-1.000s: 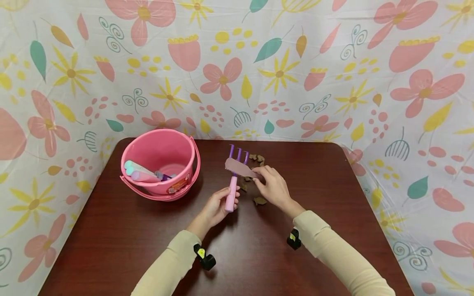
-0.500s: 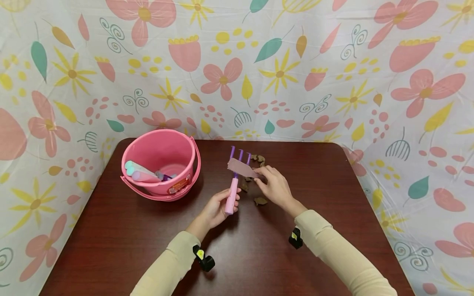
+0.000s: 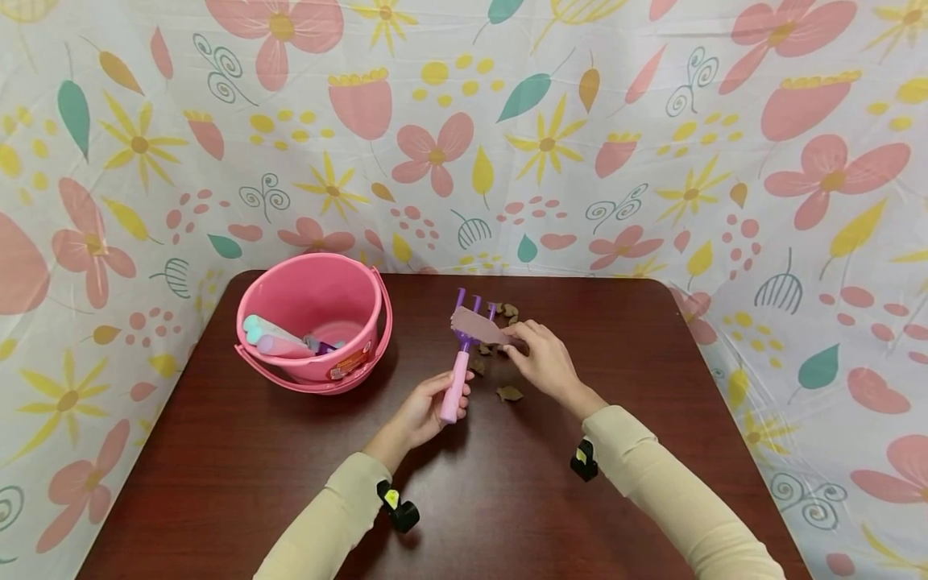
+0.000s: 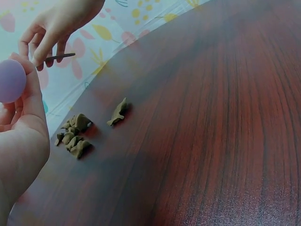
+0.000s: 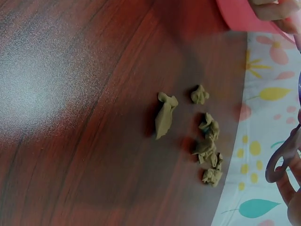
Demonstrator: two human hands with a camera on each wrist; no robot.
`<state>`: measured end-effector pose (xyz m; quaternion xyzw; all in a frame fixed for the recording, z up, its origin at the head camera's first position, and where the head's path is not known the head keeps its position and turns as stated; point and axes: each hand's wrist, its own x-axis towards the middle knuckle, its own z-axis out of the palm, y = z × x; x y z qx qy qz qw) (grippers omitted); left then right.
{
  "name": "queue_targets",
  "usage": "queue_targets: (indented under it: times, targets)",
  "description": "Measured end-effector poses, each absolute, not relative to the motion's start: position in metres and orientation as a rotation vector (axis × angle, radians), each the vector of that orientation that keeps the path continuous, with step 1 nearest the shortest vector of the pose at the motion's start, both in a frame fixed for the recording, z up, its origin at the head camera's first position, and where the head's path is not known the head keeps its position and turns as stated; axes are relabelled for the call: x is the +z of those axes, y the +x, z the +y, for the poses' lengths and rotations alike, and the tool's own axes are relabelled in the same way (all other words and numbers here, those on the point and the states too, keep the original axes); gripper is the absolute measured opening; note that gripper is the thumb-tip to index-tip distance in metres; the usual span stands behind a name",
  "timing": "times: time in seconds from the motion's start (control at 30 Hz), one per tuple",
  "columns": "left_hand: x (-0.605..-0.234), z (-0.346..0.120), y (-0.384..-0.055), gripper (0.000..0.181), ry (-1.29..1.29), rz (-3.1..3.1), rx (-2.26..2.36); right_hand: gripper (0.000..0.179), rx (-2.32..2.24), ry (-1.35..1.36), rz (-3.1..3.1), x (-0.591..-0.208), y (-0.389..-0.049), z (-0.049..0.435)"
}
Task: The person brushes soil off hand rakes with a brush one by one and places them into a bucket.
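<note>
In the head view my left hand (image 3: 428, 407) grips the pink handle of a toy hand rake (image 3: 458, 383), its purple tines pointing away. A flat mauve scraper (image 3: 480, 325) with a jagged end is pinched between my right hand's (image 3: 544, 358) thumb and fingers. Its blade lies across the rake's head and overlaps the tines. Beyond and beside the rake, brown crumpled clay-like lumps (image 5: 205, 149) are on the table, with a longer piece (image 3: 510, 394) nearer me. The left wrist view shows the rounded lilac handle end (image 4: 11, 81) and the scraper edge-on.
To the left stands a pink bucket (image 3: 319, 278) with its handle folded down. Inside lean tools with mint and pink handles (image 3: 279, 342). The dark wooden table (image 3: 239, 483) ends at a flower-patterned cloth (image 3: 616, 234) behind and at both sides.
The rake's tines have shifted a little to the right and toward me. The scraper and right hand have moved slightly right too, the blade still over the rake's head.
</note>
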<state>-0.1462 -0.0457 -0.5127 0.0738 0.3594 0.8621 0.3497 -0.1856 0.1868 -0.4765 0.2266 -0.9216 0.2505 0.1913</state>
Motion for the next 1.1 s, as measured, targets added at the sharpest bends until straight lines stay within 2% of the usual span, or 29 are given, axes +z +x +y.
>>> queue_targets:
  times: [0.47, 1.1]
  targets:
    - [-0.512, -0.043, -0.145, 0.028, 0.181, 0.95, 2.196, 0.022, 0.77, 0.529, -2.611, -0.473, -0.193, 0.197]
    - [-0.512, -0.042, -0.143, 0.028, 0.222, 0.941, 2.133, 0.021, 0.634, 0.474, -2.559, -0.464, -0.201, 0.211]
